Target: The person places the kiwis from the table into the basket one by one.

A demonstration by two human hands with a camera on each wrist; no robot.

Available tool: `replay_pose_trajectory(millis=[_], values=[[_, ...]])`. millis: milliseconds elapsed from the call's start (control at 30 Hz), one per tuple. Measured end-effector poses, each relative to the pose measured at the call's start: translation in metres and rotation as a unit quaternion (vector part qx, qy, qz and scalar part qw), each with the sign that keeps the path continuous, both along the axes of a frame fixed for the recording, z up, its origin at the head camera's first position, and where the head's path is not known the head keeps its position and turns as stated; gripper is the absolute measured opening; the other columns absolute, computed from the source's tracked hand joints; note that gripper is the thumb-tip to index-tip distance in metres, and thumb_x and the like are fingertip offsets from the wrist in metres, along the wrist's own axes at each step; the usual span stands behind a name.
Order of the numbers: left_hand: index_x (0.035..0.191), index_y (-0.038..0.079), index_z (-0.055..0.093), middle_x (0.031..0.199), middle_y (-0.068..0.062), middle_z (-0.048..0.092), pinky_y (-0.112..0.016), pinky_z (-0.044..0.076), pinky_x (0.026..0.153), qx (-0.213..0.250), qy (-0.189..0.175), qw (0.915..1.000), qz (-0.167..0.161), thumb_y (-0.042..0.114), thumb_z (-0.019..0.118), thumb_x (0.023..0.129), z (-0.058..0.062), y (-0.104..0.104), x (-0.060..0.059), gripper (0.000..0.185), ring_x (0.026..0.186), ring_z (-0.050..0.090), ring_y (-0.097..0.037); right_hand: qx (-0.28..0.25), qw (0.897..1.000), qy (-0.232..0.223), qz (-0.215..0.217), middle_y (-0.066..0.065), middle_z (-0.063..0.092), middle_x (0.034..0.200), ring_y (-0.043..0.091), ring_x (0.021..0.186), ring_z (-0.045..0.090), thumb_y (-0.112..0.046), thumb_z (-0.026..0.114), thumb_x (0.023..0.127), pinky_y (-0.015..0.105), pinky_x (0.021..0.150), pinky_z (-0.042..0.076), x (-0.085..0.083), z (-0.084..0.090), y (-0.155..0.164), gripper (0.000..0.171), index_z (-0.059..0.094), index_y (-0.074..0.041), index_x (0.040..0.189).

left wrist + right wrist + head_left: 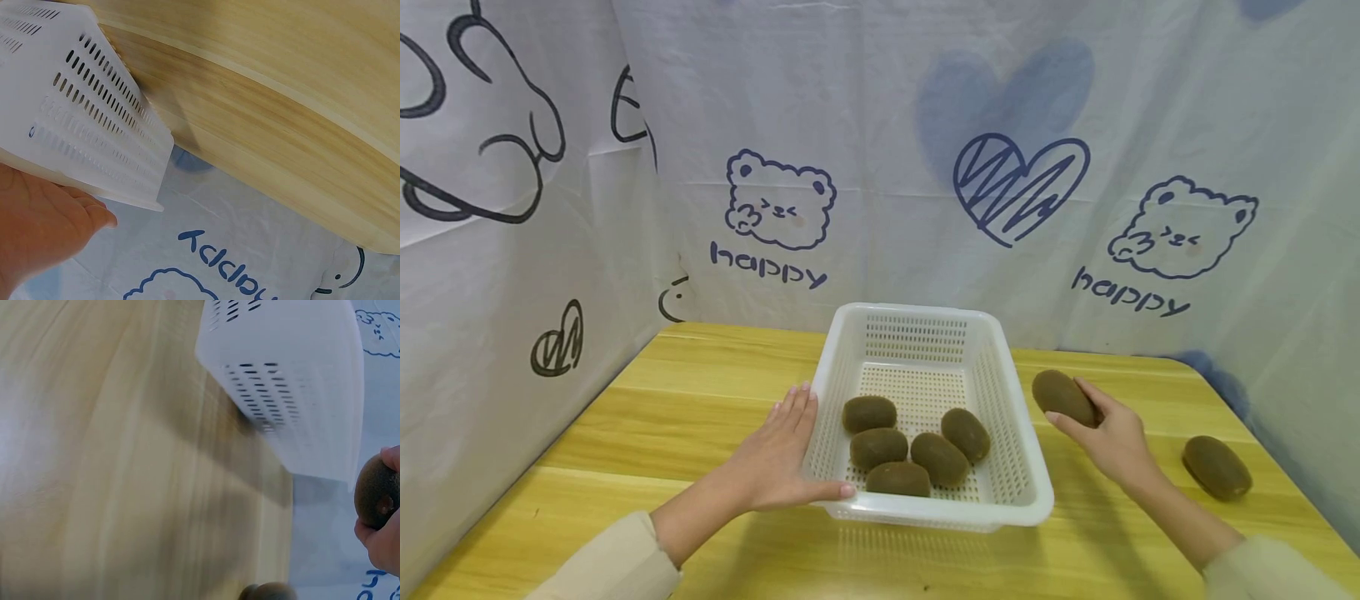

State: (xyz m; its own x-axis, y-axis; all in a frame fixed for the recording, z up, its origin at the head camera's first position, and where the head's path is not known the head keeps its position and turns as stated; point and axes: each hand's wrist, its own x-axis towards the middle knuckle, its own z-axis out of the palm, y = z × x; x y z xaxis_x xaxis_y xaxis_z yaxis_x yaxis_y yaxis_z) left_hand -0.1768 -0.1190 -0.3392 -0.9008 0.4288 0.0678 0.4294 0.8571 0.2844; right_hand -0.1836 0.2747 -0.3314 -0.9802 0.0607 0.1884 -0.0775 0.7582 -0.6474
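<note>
A white perforated basket point(1026, 467) stands on the wooden table and holds several brown kiwis point(938, 457). My left hand point(782, 458) lies flat against the basket's left wall point(94, 119), fingers straight and thumb along the front rim. My right hand point(1108, 437) grips one kiwi point(1062, 397) just right of the basket, lifted above the table; the right wrist view shows this kiwi point(377, 490) in my fingers beside the basket's wall point(300, 381). Another kiwi point(1216, 467) lies on the table at the far right.
The wooden table point(647, 433) is enclosed at the back and on both sides by a white printed cloth point(880, 167) with bears and hearts. Bare tabletop stretches left of the basket and along the front edge.
</note>
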Motion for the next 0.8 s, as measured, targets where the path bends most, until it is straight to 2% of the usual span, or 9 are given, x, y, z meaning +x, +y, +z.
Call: replay_pose_trajectory(millis=[233,533,633,800], values=[[0.145,-0.007,0.013,0.153,-0.025,0.002,-0.049,0.014,0.117,-0.001,-0.003,1.0000,0.001,0.074,0.057,0.069,0.000,0.000,0.000,0.120,0.143,0.003,-0.039,-0.008,0.999,0.025,0.029,0.032,0.045,0.134,0.040,0.103,0.057,-0.032,0.066,0.085,0.038,0.073,0.052,-0.006,0.012,-0.017,0.072,0.035,0.003,0.141],[0.145,-0.007,0.012,0.153,-0.024,0.002,-0.048,0.014,0.117,-0.006,-0.002,1.0000,-0.001,0.075,0.055,0.069,-0.001,0.001,0.000,0.120,0.143,0.003,-0.038,-0.005,0.998,0.028,0.056,0.029,0.045,0.136,0.044,0.117,0.051,-0.029,0.068,0.084,0.053,0.091,0.048,-0.011,0.019,-0.039,0.069,0.039,0.002,0.139],[0.145,-0.007,0.012,0.153,-0.024,0.001,-0.048,0.014,0.117,-0.008,-0.004,1.0000,-0.001,0.076,0.055,0.069,-0.001,0.001,0.000,0.120,0.143,0.002,-0.038,-0.010,0.996,0.035,0.076,0.029,0.047,0.134,0.043,0.114,0.053,-0.026,0.069,0.083,0.050,0.089,0.050,-0.015,0.019,-0.048,0.068,0.041,0.004,0.137],[0.145,-0.007,0.012,0.153,-0.024,0.001,-0.048,0.014,0.117,-0.008,-0.004,1.0000,0.001,0.076,0.055,0.069,-0.002,0.000,0.001,0.120,0.143,0.002,-0.038,-0.003,0.994,0.033,0.104,0.030,0.051,0.129,0.037,0.105,0.059,-0.022,0.070,0.082,0.040,0.077,0.054,-0.021,0.017,-0.065,0.064,0.044,0.004,0.135]])
